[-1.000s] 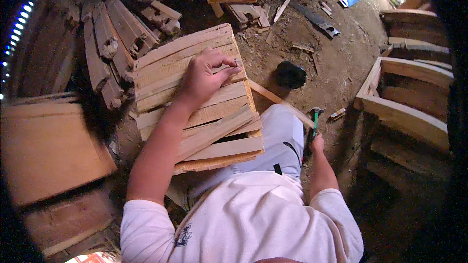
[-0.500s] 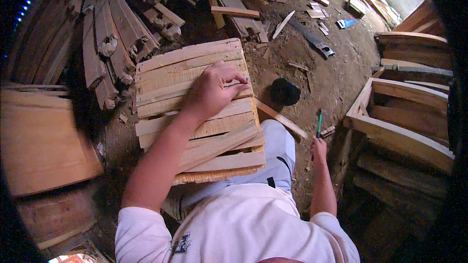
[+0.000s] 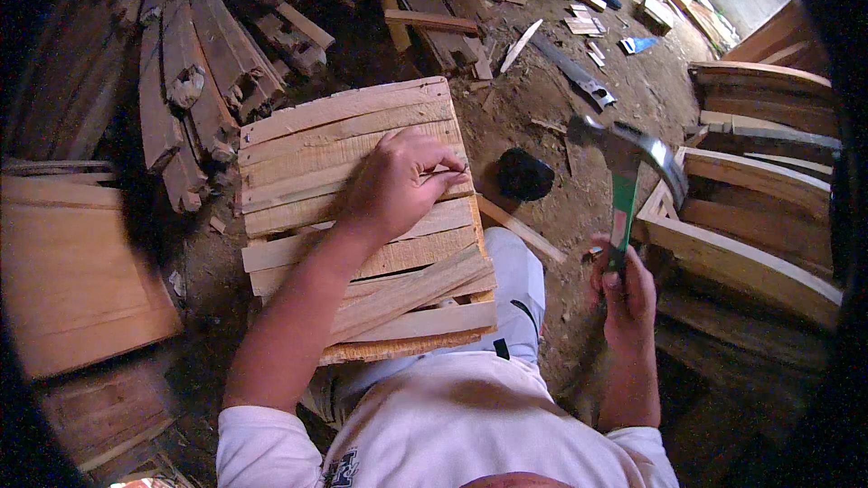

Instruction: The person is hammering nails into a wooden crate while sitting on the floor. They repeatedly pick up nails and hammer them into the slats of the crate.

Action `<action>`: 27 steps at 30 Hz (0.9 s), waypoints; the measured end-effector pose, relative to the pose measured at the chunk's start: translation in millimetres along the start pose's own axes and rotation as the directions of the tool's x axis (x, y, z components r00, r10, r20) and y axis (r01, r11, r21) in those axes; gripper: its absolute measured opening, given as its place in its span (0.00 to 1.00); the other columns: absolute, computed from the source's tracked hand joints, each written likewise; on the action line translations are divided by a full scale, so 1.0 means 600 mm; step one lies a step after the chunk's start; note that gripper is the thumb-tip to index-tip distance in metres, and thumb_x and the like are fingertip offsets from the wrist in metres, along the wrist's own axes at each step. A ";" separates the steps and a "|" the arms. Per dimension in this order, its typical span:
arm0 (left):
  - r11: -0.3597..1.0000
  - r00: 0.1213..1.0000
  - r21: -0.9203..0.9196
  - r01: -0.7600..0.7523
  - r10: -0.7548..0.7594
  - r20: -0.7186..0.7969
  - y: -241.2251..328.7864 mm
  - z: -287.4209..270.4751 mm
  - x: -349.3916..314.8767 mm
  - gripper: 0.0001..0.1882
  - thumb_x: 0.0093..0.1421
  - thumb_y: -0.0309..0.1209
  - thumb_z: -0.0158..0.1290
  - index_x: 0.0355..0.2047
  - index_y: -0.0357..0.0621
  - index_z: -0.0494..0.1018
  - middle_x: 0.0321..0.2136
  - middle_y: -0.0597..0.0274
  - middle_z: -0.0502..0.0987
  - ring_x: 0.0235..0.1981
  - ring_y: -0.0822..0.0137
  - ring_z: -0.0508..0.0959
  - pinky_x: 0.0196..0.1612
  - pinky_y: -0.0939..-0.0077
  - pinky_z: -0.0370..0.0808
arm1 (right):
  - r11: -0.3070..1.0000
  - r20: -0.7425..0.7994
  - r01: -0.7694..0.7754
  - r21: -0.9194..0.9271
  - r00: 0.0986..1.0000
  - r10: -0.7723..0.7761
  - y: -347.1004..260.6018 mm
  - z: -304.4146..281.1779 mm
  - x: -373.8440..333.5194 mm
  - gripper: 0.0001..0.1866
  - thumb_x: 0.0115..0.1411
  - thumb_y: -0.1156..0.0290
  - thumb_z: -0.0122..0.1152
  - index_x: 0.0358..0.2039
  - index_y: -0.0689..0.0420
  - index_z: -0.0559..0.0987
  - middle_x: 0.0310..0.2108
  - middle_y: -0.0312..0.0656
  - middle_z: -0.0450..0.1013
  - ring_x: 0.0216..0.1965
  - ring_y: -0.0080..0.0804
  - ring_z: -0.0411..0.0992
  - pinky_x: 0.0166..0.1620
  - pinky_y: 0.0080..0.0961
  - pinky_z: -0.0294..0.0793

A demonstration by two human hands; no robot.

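The brown earth floor (image 3: 653, 95) is littered with wood scraps (image 3: 583, 25). On it a handsaw (image 3: 571, 67) is laid slantwise, flanked near its far end by a pale pointed sliver (image 3: 522, 45); a blue object (image 3: 638, 45) and a black rounded object (image 3: 525, 173) are also borne.

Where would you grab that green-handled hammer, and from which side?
Probably the green-handled hammer is best gripped low on its handle, coming from the picture's lower edge, as the right hand does: the slim handle runs down that way, away from the broad metal head.
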State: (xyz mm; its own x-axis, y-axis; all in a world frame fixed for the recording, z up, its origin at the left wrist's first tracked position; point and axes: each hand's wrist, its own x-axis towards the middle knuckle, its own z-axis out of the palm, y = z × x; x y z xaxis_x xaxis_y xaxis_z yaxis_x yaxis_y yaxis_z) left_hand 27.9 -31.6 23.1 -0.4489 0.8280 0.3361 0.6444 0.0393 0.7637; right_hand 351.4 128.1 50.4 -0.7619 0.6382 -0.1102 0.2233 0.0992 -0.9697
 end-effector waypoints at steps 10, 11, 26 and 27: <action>1.000 1.000 -0.011 0.007 -0.007 0.020 0.000 -0.005 0.003 0.12 0.59 0.36 0.67 0.34 0.38 0.83 0.29 0.55 0.81 0.36 0.57 0.80 0.42 0.63 0.75 | 0.680 0.126 0.168 -0.714 0.986 -0.112 -0.139 0.029 0.045 0.19 0.67 0.72 0.60 0.58 0.50 0.75 0.29 0.55 0.77 0.29 0.59 0.77 0.35 0.43 0.75; 1.000 1.000 -0.021 0.016 -0.016 0.017 -0.001 -0.005 0.002 0.12 0.60 0.36 0.66 0.34 0.38 0.83 0.28 0.55 0.81 0.36 0.58 0.80 0.41 0.63 0.75 | 0.692 0.129 0.165 -0.703 0.986 -0.103 -0.141 0.032 0.046 0.19 0.67 0.72 0.60 0.58 0.51 0.75 0.29 0.55 0.77 0.29 0.60 0.77 0.35 0.43 0.75; 0.991 0.993 -0.070 0.115 -0.116 -0.015 0.015 0.005 0.000 0.08 0.57 0.30 0.68 0.32 0.37 0.83 0.29 0.55 0.82 0.32 0.57 0.80 0.41 0.65 0.75 | 0.779 0.214 0.219 -0.587 0.970 -0.111 -0.161 0.033 0.042 0.18 0.66 0.73 0.62 0.57 0.57 0.75 0.31 0.56 0.78 0.32 0.60 0.78 0.34 0.49 0.77; 0.993 0.994 -0.073 0.097 -0.101 -0.043 0.010 0.008 -0.002 0.08 0.57 0.29 0.67 0.32 0.37 0.82 0.29 0.55 0.82 0.32 0.58 0.80 0.40 0.65 0.75 | 0.749 0.215 0.265 -0.607 0.962 -0.166 -0.155 0.036 0.042 0.18 0.67 0.73 0.61 0.57 0.58 0.75 0.31 0.57 0.78 0.32 0.60 0.79 0.34 0.49 0.77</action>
State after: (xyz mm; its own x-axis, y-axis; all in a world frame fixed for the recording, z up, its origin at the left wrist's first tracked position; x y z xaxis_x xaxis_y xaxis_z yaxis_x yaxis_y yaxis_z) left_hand 35.4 -29.6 24.4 -0.5380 0.7947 0.2810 0.5503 0.0787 0.8313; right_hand 298.3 118.8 132.9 -0.9010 0.4337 0.0078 0.3348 0.7068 -0.6232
